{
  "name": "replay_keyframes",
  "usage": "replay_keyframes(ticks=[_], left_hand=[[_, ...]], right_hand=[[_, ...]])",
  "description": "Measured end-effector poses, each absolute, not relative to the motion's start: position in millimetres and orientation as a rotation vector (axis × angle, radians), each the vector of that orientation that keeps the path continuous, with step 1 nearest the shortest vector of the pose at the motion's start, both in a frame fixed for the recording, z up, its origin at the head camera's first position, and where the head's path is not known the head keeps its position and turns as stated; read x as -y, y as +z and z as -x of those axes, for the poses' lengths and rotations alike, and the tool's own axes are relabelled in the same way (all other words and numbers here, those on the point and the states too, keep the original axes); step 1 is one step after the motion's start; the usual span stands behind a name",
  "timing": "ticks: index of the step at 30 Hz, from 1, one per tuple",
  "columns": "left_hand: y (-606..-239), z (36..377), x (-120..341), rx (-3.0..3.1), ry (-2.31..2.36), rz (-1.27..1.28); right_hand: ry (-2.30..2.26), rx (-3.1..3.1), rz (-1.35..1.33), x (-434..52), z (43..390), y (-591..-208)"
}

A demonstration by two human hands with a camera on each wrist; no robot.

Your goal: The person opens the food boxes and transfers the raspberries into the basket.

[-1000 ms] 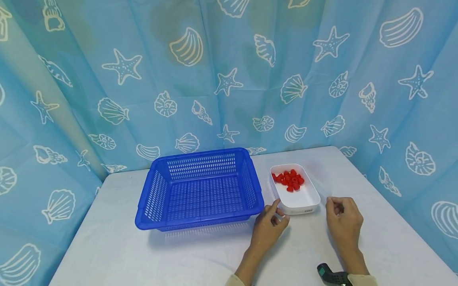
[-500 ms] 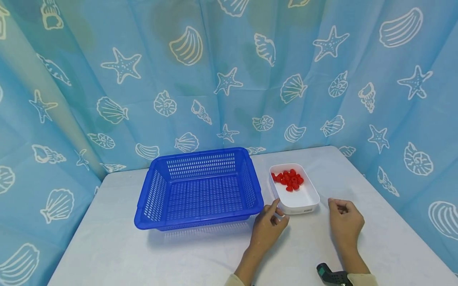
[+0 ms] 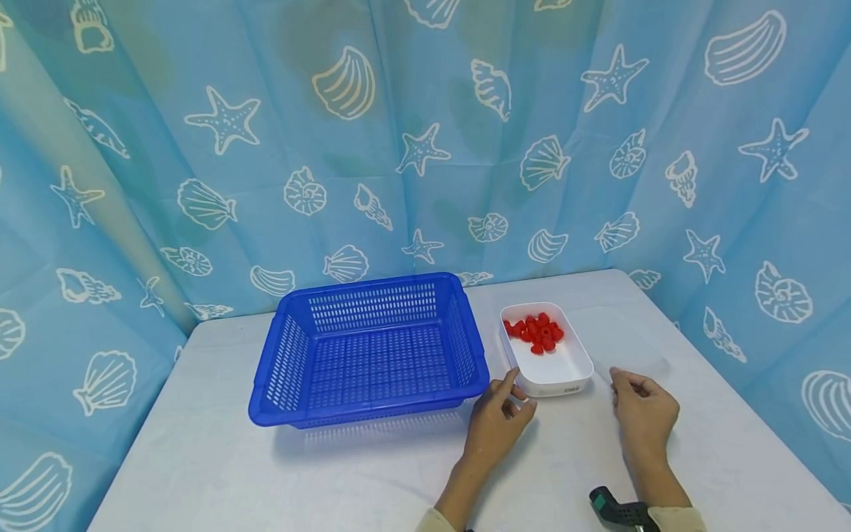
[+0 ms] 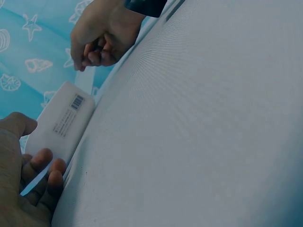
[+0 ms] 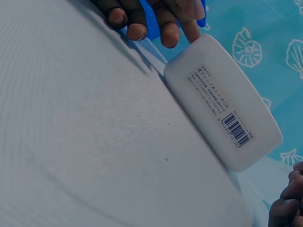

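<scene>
In the head view a white plastic container (image 3: pixel 565 369) with a rounded-corner rim stands on the table at right of centre. Several red raspberries (image 3: pixel 534 332) lie bunched in its far half. My left hand (image 3: pixel 497 421) is at the container's near left corner, a fingertip against its wall and the other fingers loosely bent. To the right of the container, my right hand (image 3: pixel 643 410) pinches the near edge of a thin, translucent flat sheet (image 3: pixel 621 343), possibly a lid. The left wrist view shows that sheet (image 4: pixel 85 79) as a pale strip under the right fingertips. A barcode label (image 5: pixel 227 118) marks the container's near side.
An empty blue slotted basket (image 3: pixel 368 406) stands left of the container, its right side close to my left hand. White cloth covers the table (image 3: pixel 199 458). A blue curtain (image 3: pixel 372 148) with shell and starfish prints hangs behind and at both sides.
My right hand has shifted slightly right with the translucent sheet, which now reaches farther right. The left hand, container, raspberries and basket stay put.
</scene>
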State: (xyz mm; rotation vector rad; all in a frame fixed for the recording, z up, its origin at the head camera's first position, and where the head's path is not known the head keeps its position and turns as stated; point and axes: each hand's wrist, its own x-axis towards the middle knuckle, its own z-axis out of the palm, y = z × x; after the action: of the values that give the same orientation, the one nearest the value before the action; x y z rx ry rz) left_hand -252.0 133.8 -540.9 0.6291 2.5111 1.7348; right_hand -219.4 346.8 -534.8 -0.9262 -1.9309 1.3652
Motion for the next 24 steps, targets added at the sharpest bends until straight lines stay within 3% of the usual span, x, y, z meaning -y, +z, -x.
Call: replay_keyframes(ticks=[10,24], left_hand=[[-540.6,251.3,-133.2,-2.512,1.732,-0.641],[-541.6,252.4,-133.6,-2.523,1.753,-0.671]], right_hand=[[1.609,1.855,0.935,-349.9,220.1,-534.4],[1.562,1.926,0.899,-348.4,221.1,-536.1]])
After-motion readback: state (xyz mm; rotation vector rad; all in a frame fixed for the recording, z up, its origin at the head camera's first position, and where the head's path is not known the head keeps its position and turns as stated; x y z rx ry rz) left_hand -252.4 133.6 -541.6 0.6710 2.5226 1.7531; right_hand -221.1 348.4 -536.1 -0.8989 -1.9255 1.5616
